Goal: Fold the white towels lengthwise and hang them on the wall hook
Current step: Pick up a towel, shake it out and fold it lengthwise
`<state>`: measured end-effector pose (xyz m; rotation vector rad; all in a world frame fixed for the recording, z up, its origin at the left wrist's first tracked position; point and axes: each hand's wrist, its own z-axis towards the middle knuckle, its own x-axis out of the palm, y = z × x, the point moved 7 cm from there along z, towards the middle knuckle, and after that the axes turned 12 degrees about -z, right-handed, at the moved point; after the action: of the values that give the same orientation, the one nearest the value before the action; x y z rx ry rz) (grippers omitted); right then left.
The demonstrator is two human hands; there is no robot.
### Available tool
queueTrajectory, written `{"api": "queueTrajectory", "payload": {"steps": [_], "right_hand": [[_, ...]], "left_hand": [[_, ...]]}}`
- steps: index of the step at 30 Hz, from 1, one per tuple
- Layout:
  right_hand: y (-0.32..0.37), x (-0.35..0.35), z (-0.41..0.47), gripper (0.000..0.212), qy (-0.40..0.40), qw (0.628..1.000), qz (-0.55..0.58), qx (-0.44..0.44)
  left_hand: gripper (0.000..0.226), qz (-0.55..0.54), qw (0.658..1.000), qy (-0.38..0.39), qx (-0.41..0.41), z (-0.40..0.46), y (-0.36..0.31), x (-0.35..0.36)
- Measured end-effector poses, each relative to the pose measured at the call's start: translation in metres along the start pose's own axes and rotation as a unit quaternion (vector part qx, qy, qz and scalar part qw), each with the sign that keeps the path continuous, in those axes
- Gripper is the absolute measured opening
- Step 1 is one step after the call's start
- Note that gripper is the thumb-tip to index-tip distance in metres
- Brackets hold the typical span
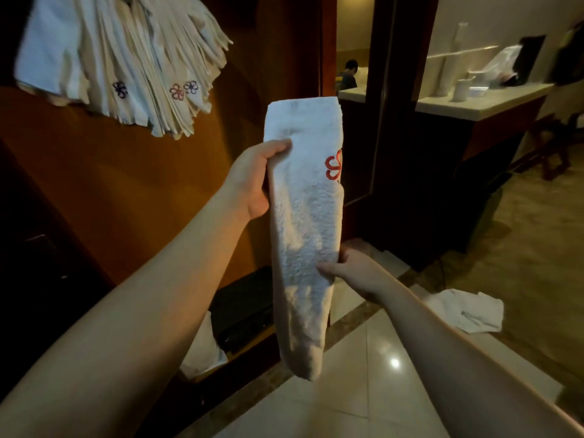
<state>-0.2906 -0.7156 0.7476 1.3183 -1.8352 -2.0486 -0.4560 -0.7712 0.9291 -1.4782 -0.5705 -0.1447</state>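
Note:
A white towel [305, 222] folded into a long narrow strip, with a red flower mark near its top right edge, hangs upright in front of me. My left hand [252, 181] grips its left edge near the top, thumb on the front. My right hand [354, 270] pinches its right edge lower down. Its bottom end dangles free above the floor. Several folded white towels [126, 64] with flower marks hang bunched on the brown wall at the upper left; the hook itself is hidden by them.
A loose white towel [467, 308] lies on the tiled floor at right. More white cloth [202, 349] sits low by the wall next to a dark box [243, 308]. A counter [474, 105] with cups stands at the back right. A person [347, 74] sits beyond a doorway.

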Motion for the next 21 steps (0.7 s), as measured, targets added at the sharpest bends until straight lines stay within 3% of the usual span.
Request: {"api": "queueTrajectory", "payload": {"steps": [3, 7, 15, 18, 21], "right_hand": [[0.006, 0.000, -0.001, 0.051, 0.008, 0.999, 0.051, -0.008], [0.020, -0.011, 0.002, 0.090, -0.008, 0.997, 0.081, -0.015], [0.045, -0.043, 0.006, 0.101, -0.067, 0.997, 0.042, -0.016], [0.047, -0.044, 0.003, 0.105, -0.059, 0.998, 0.014, -0.008], [0.050, -0.038, 0.001, 0.090, 0.005, 1.000, -0.008, 0.012]], "left_hand": [[0.034, -0.012, 1.000, 0.000, 0.008, 0.007, -0.015, 0.001], [0.030, -0.029, 0.999, -0.022, 0.039, 0.014, -0.031, 0.003], [0.017, -0.069, 0.994, -0.060, 0.060, 0.022, -0.051, 0.007], [0.017, -0.082, 0.993, -0.073, 0.052, 0.025, -0.055, 0.006], [0.019, -0.078, 0.992, -0.092, 0.044, 0.029, -0.057, 0.001]]}}
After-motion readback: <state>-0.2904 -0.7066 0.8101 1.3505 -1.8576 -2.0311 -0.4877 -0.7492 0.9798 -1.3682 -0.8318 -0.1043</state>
